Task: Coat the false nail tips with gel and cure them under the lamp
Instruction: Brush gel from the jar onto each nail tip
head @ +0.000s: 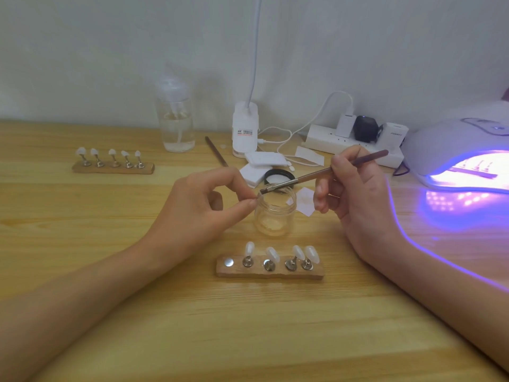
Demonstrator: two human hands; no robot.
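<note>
A clear gel jar (275,216) stands open at the middle of the wooden table (110,312). My right hand (355,194) holds a brown brush (311,177), its bristles over the jar's left rim. My left hand (201,205) pinches thumb and forefinger right at the bristles; what it pinches is tiny and mostly hidden, apparently a nail tip. In front of the jar lies a wooden holder (270,272) with several white nail tips (272,255) on metal stands, its leftmost magnet (228,262) bare. The curing lamp (451,150) at the right glows purple, with another holder (473,172) inside.
A third holder with nail tips (113,164) lies at the back left. Behind the jar are its black lid (279,176), white pads (264,161), a spare brush (216,151), a clear pump bottle (175,119), a clip lamp base (245,128) and a power strip (344,139) with cables.
</note>
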